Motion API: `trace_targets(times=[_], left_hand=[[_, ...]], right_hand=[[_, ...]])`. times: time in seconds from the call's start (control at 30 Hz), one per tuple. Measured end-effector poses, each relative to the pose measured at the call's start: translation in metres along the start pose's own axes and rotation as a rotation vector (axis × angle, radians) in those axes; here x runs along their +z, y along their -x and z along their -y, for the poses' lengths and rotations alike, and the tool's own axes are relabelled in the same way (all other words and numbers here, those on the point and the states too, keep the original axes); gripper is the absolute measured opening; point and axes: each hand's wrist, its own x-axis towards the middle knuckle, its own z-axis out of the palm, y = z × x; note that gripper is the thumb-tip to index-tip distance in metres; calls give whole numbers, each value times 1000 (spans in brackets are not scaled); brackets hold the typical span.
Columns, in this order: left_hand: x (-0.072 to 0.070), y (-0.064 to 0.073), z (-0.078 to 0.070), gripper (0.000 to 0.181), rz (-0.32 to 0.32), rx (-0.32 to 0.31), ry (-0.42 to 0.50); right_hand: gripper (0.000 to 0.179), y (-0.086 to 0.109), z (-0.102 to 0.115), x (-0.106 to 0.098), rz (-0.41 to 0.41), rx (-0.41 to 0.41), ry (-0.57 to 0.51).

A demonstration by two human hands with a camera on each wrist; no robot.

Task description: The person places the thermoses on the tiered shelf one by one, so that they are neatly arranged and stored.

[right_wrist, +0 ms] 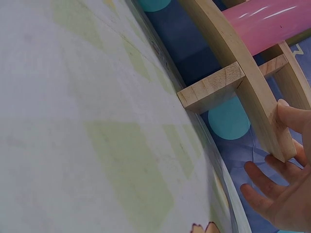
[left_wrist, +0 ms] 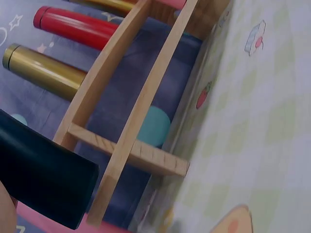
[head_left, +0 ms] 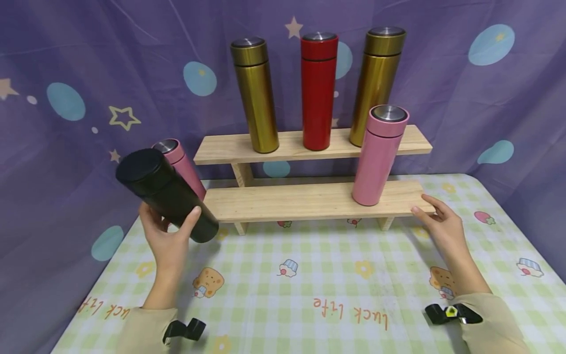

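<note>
My left hand (head_left: 170, 243) grips a black thermos bottle (head_left: 172, 196), tilted with its lid toward the upper left. The bottle's base is beside the left end of the lower board of a two-tier wooden display shelf (head_left: 283, 201); the left wrist view also shows this black thermos bottle (left_wrist: 43, 170) close by the board's end. With thumb and fingers, my right hand (head_left: 446, 233) holds the right end of that lower board. A pink thermos bottle (head_left: 380, 157) stands upright toward the right on the lower board.
On the upper board stand a gold bottle (head_left: 256, 98), a red bottle (head_left: 319, 93) and another gold bottle (head_left: 378, 83). Partly hidden behind the black one is a second pink bottle (head_left: 187, 172). A checked cloth (head_left: 265, 295) covers the table; a purple curtain (head_left: 150, 59) hangs behind.
</note>
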Motion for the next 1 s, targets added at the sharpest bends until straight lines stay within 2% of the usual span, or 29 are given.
trace_targets(times=[0.23,0.43,0.63,0.83,1.0], left_hand=[[16,6,-3,72,88,2,-14],[27,5,-6,73,179,5,-39],[36,3,-12,72,266,-31,-37],[48,7,-15,72,309,-56,-45],[60,11,-16,71,337,-66,-23]], right_hand=[[72,0,0,0,-2,5,-13],[71,0,0,0,0,1,-10],[71,0,1,1,-3,0,-6],[71,0,2,2,-7,3,-21],[72,1,2,1,-1,10,7]])
